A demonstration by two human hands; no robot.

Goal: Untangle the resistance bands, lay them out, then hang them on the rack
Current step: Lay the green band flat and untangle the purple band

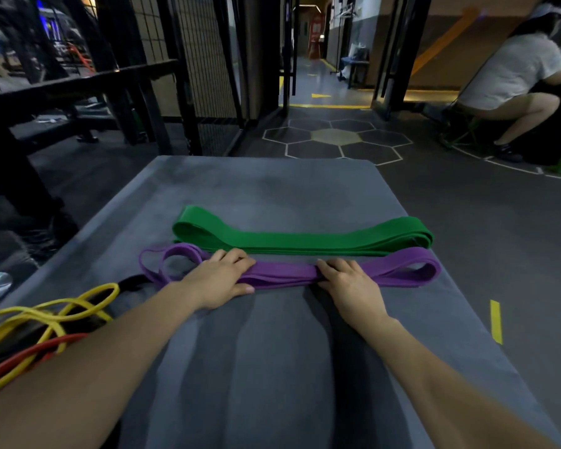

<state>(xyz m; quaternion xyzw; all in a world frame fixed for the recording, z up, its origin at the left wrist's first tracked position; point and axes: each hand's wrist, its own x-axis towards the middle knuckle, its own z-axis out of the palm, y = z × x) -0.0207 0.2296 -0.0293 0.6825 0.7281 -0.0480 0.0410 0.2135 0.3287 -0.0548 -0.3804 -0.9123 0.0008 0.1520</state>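
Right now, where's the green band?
Head view: the green band lies folded flat across the middle of the grey mat, just beyond the purple band that both hands hold.

No readable text, labels or numbers anywhere.

on the mat, one folded band lies behind another; a tangled heap sits lower left.
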